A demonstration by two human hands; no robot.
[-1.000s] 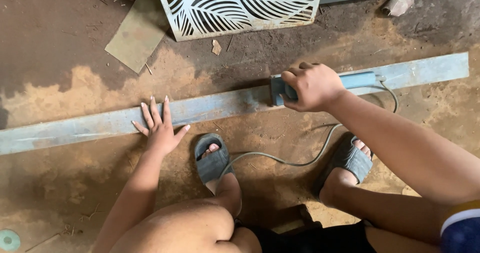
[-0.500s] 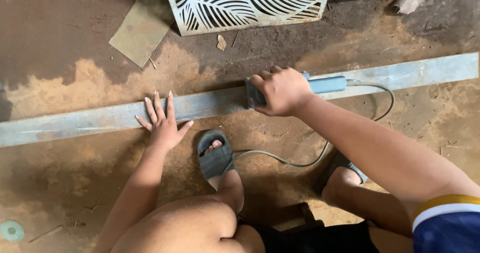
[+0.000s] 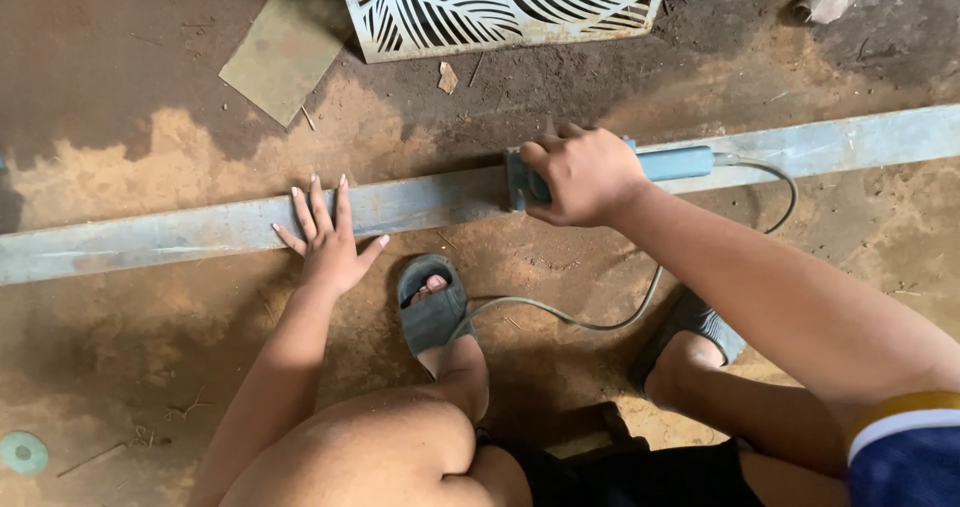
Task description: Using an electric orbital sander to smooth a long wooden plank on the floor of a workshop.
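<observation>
A long grey-blue metal bar (image 3: 180, 229) lies across the rusty floor from left to right. My left hand (image 3: 327, 235) rests flat on it with fingers spread, pressing near its front edge. My right hand (image 3: 583, 174) grips a light blue corded power tool (image 3: 672, 163) that sits on the bar right of the left hand. The tool's head is mostly hidden under my fingers. Its grey cord (image 3: 600, 319) loops from the tool's rear down across the floor between my feet.
A white cut-out panel with a leaf pattern (image 3: 500, 5) lies beyond the bar. A flat greenish plate (image 3: 285, 45) lies left of it. My feet in grey slippers (image 3: 432, 307) stand just before the bar. A small green disc (image 3: 22, 452) lies at lower left.
My right hand has slid the tool leftward along the bar, closer to my left hand. The left hand stays flat on the bar.
</observation>
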